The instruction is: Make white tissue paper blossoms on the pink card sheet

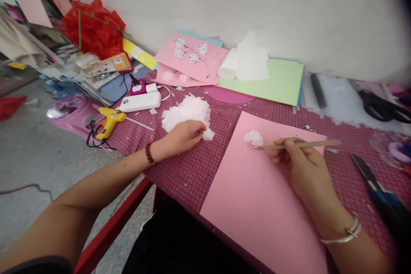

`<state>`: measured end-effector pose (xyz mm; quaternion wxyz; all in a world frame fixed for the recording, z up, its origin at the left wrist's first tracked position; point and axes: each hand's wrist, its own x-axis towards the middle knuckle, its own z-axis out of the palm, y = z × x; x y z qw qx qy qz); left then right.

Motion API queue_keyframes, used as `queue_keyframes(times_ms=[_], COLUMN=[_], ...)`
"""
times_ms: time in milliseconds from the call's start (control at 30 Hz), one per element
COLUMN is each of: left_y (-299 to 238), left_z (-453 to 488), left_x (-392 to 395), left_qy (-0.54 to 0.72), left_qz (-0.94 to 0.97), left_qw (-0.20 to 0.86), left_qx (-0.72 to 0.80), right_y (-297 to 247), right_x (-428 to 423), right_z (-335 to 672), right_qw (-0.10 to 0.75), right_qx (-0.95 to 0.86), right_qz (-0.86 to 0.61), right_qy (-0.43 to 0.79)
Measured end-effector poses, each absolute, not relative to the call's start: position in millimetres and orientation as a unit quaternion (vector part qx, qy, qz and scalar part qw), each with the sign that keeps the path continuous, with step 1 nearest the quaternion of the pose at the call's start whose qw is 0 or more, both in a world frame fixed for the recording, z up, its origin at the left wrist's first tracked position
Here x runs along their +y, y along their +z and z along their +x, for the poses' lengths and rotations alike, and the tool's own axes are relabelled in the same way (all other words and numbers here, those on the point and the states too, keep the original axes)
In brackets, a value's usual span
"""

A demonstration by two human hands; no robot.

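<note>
My left hand is closed, its thumb and fingertips pinched at a small piece of white tissue paper. It is beside a loose pile of white tissue pieces. In my right hand is a thin wooden stick, held like a pen with its left tip close to a fluffy white tissue puff. That puff lies on the upper left of a pink sheet, which my right hand partly covers.
Pink cards with white puff flowers, a tissue roll and green paper lie by the wall. To the left are a yellow glue gun and white power bank. A utility knife and black-handled scissors lie right.
</note>
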<state>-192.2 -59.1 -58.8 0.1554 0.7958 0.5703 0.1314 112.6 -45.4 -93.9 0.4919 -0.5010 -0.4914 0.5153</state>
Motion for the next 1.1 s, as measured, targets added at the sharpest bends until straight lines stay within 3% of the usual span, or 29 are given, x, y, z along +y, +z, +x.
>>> queue_keyframes(times_ms=[167,500,1100], left_y=[-61,-62,-59], left_z=[-194,-191,-196], left_x=[-53,-51,-43], left_qy=[0.223,0.142,0.244], left_qz=[0.74,0.799,0.656], left_qw=[0.252,0.125,0.377], left_qx=[0.583,0.57,0.606], right_y=[-95,-92,-91], right_x=[-45,-45,-45], right_z=[113,113,112], right_qw=[0.488,0.482,0.481], right_qx=[-0.5,-0.516,-0.518], right_qz=[-0.5,-0.489,-0.502], right_qy=[0.511,0.512,0.498])
